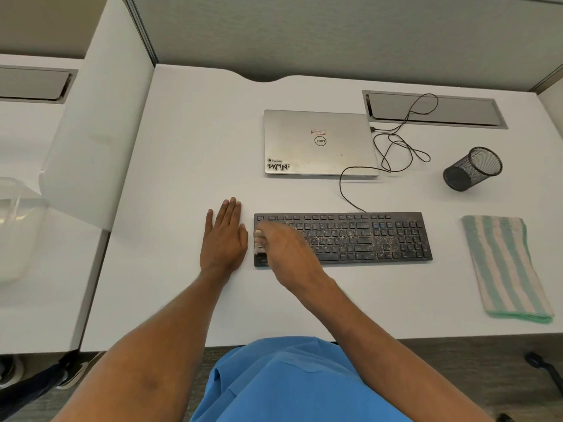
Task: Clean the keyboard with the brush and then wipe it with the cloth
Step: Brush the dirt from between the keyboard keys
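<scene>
The brushing step was judged in hand. The right hand (283, 243), blurred, was closed on a brush (260, 245) at the left end of the keyboard (359, 237); grit remained toward its right. The left hand (224, 237) lay open and flat just beside the keyboard. Next: brush rightward. The cloth (505, 266) lay untouched, well right.

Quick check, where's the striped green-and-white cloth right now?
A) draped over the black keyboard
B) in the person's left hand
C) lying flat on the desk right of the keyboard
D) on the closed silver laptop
C: the striped green-and-white cloth lies flat on the white desk, apart from the right end of the black keyboard, with neither hand on it; the left hand rests flat on the desk.
</scene>
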